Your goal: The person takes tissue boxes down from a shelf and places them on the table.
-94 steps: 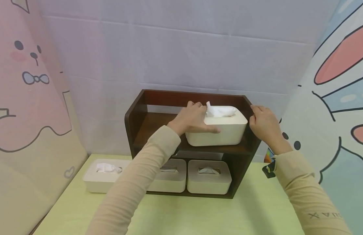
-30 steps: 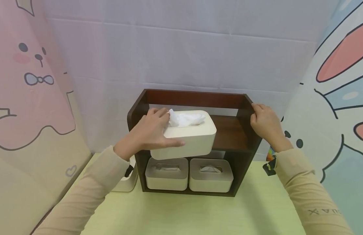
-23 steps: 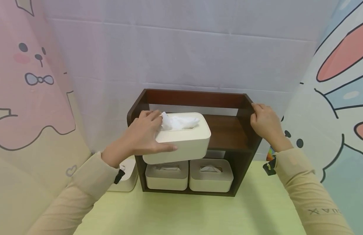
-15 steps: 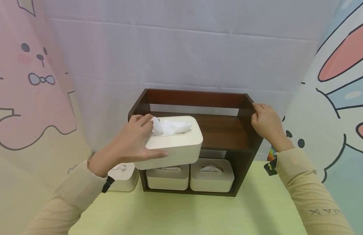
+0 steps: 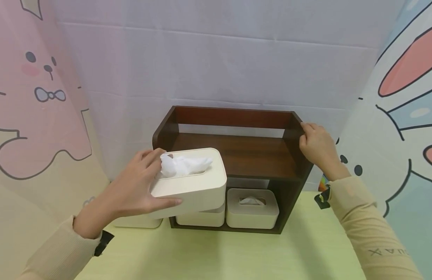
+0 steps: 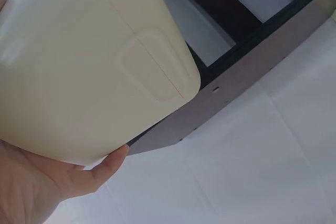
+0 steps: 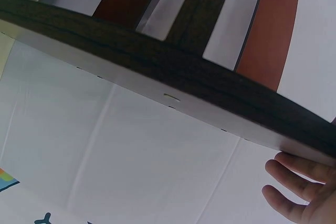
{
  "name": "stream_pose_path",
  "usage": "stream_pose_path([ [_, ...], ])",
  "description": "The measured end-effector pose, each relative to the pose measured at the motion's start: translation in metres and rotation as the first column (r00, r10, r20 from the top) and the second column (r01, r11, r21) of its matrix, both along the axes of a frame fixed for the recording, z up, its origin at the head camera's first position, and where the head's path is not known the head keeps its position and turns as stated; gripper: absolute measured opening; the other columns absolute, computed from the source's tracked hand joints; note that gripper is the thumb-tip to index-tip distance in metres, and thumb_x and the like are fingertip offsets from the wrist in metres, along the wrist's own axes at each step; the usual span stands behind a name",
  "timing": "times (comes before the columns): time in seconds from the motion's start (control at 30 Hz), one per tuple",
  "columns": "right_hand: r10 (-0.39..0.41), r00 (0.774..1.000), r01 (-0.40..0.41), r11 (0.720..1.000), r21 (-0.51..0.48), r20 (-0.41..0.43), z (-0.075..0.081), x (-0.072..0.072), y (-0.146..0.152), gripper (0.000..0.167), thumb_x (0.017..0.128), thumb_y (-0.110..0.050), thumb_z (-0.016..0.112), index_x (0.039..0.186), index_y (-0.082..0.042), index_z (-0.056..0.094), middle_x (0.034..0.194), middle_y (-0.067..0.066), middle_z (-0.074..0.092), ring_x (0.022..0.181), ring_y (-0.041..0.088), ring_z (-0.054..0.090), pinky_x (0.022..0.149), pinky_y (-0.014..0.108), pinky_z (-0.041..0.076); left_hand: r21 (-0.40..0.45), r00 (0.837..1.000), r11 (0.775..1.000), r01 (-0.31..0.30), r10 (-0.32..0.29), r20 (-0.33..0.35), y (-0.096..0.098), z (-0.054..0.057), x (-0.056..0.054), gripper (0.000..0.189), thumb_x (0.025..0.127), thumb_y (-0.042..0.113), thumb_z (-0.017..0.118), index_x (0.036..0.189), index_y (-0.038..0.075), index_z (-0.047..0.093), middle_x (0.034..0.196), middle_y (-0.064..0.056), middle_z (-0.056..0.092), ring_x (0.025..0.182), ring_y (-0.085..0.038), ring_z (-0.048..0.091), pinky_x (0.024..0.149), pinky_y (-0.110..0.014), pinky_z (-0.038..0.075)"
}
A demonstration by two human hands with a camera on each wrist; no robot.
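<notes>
Before the left part of the dark shelf point(image 5: 254, 155), a tissue box point(image 5: 202, 184) is held aloft.
Its left end is gripped by the left hand point(image 5: 137, 190), thumb along the front face, fingers toward the far side. With the weight carried from one end, the box is best kept level, the tissue point(image 5: 184, 166) left unpinched and the shelf edge cleared. The left forearm point(image 5: 62, 247) is angled up from the lower left; by the right hand point(image 5: 317, 147), the shelf's upper right side is grasped, presumably for steadiness.
</notes>
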State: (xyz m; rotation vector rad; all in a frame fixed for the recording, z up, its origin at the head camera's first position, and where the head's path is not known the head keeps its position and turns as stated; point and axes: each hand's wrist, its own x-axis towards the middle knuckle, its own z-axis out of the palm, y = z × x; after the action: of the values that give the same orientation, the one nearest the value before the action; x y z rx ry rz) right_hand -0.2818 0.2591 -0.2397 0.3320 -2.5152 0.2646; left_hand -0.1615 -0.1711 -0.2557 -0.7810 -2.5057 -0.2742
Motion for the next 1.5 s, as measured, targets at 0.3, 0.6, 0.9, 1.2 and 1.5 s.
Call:
stream_pose_path([
  [0.3,-0.003,1.000,0.003,1.000,-0.003,0.002,-0.001,-0.001,0.001,0.042,0.085,-0.005,0.038,0.121,0.012,0.049,0.119,0.031,0.051,0.106,0.048,0.048,0.089,0.057,0.039,0.013,1.000,1.000,-0.013,0.014,-0.025,-0.012,-0.016,0.010,0.062,0.061,0.066,0.068,0.083,0.011,0.052,0.132,-0.017,0.048,0.117,-0.035,0.041,0.084,-0.054,0.043],
  [0.6,0.007,1.000,-0.007,1.000,0.004,-0.008,0.000,0.000,0.000,0.041,0.084,-0.005,0.039,0.121,0.012,0.049,0.118,0.032,0.051,0.105,0.049,0.048,0.089,0.057,0.039,0.045,0.999,0.999,0.002,-0.001,-0.038,-0.022,-0.048,0.011,0.059,0.058,0.064,0.072,0.079,0.013,0.051,0.129,-0.022,0.050,0.113,-0.037,0.044,0.085,-0.053,0.040],
  [0.9,0.011,1.000,-0.011,1.000,0.003,-0.018,0.001,0.001,0.000,0.042,0.084,-0.005,0.039,0.120,0.012,0.050,0.118,0.032,0.052,0.105,0.049,0.048,0.089,0.057,0.039,0.010,0.999,0.999,-0.035,0.035,-0.022,-0.032,-0.090,0.009,0.065,0.058,0.067,0.070,0.087,0.011,0.055,0.128,-0.019,0.050,0.114,-0.036,0.043,0.080,-0.054,0.041],
  [1.2,0.013,1.000,-0.013,1.000,0.002,-0.024,0.001,0.001,-0.001,0.042,0.084,-0.005,0.038,0.120,0.012,0.050,0.118,0.031,0.052,0.104,0.048,0.049,0.089,0.057,0.040,0.006,0.998,0.999,-0.040,0.040,-0.043,-0.046,-0.130,0.009,0.067,0.057,0.069,0.069,0.089,0.012,0.055,0.126,-0.018,0.050,0.111,-0.034,0.044,0.083,-0.051,0.039],
  [1.5,0.015,1.000,-0.015,1.000,-0.005,-0.024,0.000,-0.001,0.001,0.042,0.084,-0.004,0.039,0.120,0.013,0.050,0.118,0.032,0.052,0.105,0.049,0.048,0.090,0.057,0.039,0.004,0.997,1.000,-0.031,0.031,-0.073,-0.064,-0.165,0.009,0.068,0.057,0.072,0.066,0.086,0.011,0.056,0.127,-0.018,0.050,0.111,-0.035,0.043,0.082,-0.048,0.036],
])
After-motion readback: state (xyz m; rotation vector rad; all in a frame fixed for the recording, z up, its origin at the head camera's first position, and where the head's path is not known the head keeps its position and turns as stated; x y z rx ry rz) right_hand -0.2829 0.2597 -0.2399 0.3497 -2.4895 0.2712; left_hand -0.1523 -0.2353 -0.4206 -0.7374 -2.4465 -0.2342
